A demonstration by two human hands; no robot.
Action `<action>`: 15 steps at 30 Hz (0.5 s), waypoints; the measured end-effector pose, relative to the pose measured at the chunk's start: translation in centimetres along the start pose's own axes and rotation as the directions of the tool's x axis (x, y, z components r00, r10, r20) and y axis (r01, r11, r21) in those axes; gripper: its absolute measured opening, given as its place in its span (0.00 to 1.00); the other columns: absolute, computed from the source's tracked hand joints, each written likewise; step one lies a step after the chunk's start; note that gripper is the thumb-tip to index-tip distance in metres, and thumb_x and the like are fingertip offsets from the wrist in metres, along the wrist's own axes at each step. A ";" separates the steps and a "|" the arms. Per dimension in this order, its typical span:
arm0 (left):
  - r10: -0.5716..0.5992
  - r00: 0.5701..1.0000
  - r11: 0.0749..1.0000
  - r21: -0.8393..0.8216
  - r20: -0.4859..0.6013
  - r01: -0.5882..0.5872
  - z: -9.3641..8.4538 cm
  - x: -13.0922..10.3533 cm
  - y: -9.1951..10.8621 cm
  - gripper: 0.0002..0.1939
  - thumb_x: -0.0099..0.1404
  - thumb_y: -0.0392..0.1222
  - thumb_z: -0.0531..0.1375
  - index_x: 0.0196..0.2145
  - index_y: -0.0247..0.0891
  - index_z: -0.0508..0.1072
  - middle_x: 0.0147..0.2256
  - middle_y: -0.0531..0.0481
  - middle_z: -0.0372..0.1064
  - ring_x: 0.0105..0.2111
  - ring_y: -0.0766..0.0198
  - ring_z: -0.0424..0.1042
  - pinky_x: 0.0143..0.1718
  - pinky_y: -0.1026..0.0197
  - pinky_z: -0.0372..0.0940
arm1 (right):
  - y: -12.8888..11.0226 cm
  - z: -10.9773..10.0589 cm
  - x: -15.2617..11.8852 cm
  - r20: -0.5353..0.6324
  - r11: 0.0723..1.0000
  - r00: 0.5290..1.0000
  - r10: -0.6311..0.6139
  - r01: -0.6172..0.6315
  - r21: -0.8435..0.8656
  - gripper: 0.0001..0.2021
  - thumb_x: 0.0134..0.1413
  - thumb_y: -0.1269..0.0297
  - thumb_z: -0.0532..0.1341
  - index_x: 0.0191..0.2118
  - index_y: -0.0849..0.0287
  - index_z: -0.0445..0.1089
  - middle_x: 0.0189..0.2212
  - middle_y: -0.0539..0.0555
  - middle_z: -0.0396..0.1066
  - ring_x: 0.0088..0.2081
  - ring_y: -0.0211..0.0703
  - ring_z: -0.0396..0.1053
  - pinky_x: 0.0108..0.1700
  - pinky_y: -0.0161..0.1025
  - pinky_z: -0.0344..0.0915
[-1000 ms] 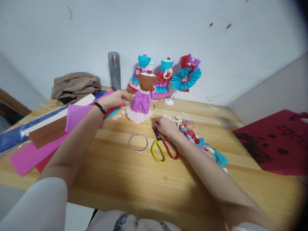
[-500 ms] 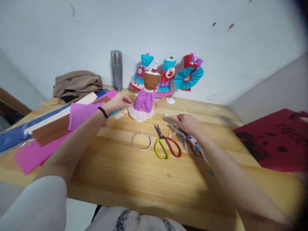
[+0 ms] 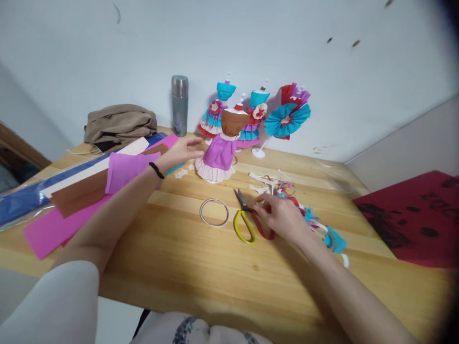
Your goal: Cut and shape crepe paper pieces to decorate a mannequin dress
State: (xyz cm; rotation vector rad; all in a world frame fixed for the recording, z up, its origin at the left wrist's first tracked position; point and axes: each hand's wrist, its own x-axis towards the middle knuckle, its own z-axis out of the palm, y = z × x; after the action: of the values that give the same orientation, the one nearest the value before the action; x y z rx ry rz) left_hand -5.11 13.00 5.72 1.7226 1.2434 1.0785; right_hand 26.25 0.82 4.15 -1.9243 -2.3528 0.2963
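Note:
My left hand (image 3: 184, 152) is held with fingers apart just left of a small dress form (image 3: 219, 152) in a brown top and a purple skirt with a pale ruffle; nothing is in it. At the red handle of the scissors (image 3: 244, 228), my right hand (image 3: 276, 212) has its fingertips bent together; whether they grip the handle is hard to tell. The scissors lie on the wooden table with a yellow handle on the left. Left of them rests a thin metal ring (image 3: 214, 213).
Behind stand two dress forms (image 3: 258, 98) and a stand with a blue paper fan (image 3: 287, 119). Paper scraps (image 3: 334, 240) lie at right, coloured sheets (image 3: 81, 191) at left. A flask (image 3: 180, 106), brown cloth (image 3: 120, 123) and red bag (image 3: 412, 220) edge the table.
My right hand has left the scraps and come down to the scissors' red handle. The fingers of my left hand have spread. The whole view has shifted slightly.

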 end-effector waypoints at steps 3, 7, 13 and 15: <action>0.148 0.968 0.987 -0.085 0.202 -0.134 -0.1 1.1 3.2 0.34 0.57 0.44 0.68 0.60 0.38 0.67 0.64 0.42 0.63 0.64 0.53 0.60 0.63 0.51 0.57 | -0.2 0.1 -0.6 0.068 0.998 0.997 -0.035 0.038 -0.043 0.11 0.61 0.63 0.57 0.45 0.57 0.73 0.36 0.58 0.80 0.37 0.50 0.76 0.34 0.39 0.61; 0.234 0.906 0.967 -0.180 0.353 -0.179 0.5 2.9 6.1 0.27 0.57 0.41 0.67 0.55 0.35 0.71 0.60 0.41 0.69 0.60 0.51 0.65 0.62 0.50 0.59 | -0.9 1.5 -1.8 0.059 0.991 0.998 -0.028 0.036 -0.130 0.19 0.62 0.59 0.57 0.57 0.56 0.67 0.47 0.61 0.77 0.42 0.55 0.77 0.35 0.41 0.63; 0.140 0.923 0.987 -0.119 0.358 -0.104 1.8 4.4 7.4 0.16 0.57 0.41 0.68 0.43 0.33 0.78 0.44 0.45 0.79 0.49 0.51 0.72 0.53 0.47 0.65 | -1.1 2.1 -2.1 0.064 0.989 0.998 -0.010 0.020 -0.148 0.27 0.60 0.54 0.59 0.62 0.57 0.62 0.47 0.64 0.76 0.42 0.58 0.77 0.36 0.43 0.64; 0.149 0.929 0.985 -0.136 0.338 -0.108 2.1 4.6 7.6 0.16 0.55 0.38 0.69 0.43 0.32 0.78 0.43 0.46 0.79 0.48 0.51 0.72 0.53 0.47 0.65 | -1.1 1.8 -1.8 0.079 0.990 0.996 -0.046 0.056 -0.132 0.25 0.60 0.57 0.59 0.61 0.58 0.63 0.47 0.64 0.75 0.41 0.56 0.77 0.37 0.43 0.64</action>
State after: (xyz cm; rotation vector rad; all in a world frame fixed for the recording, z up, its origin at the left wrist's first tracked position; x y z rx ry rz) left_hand 0.21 15.33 12.83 1.8288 0.8415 0.8524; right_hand 25.18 -1.36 2.71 -1.9383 -2.5273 0.2151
